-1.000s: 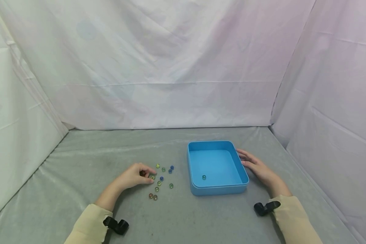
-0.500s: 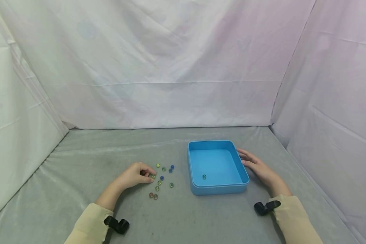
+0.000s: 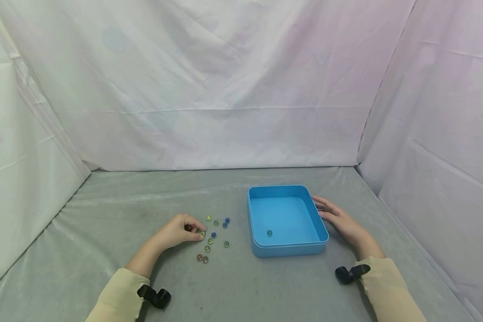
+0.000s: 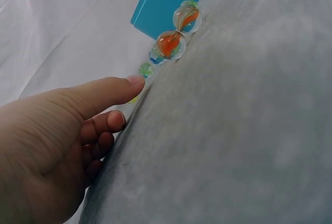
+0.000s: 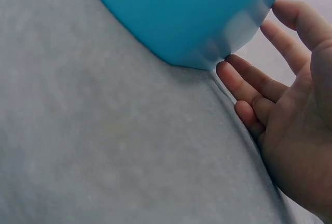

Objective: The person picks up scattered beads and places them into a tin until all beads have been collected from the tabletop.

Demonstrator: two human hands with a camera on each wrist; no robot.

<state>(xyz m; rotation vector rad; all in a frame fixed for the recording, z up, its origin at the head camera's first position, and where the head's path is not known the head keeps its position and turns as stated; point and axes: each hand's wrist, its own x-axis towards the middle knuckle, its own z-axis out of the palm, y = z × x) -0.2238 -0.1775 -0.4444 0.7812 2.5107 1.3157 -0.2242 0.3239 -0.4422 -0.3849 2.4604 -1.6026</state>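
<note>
My left hand [image 3: 182, 232] is at the left edge of a loose group of glass marbles, pinching a yellow-green marble [image 3: 203, 233] between thumb and index finger. From the left wrist, the thumb hides most of that marble, and the other fingers are curled. Close by lie a blue marble [image 3: 213, 235] and two reddish ones, one of them an orange-swirled marble [image 4: 171, 45]. On the right, my right hand [image 3: 344, 224] rests its fingertips against the side of a square blue box [image 3: 287, 251], fingers mostly extended. Inside the box sits one greenish marble [image 3: 269, 233].
Several more marbles, such as a green marble [image 3: 226, 244] and a yellow marble [image 3: 209, 218], lie between the left hand and the box. Grey cloth [image 3: 241, 290] covers the table. White curtains [image 3: 225, 89] hang behind and at both sides.
The left thumb and index finger have drawn together on the yellow-green marble, covering more of it. The right hand, the box and the other marbles stay put.
</note>
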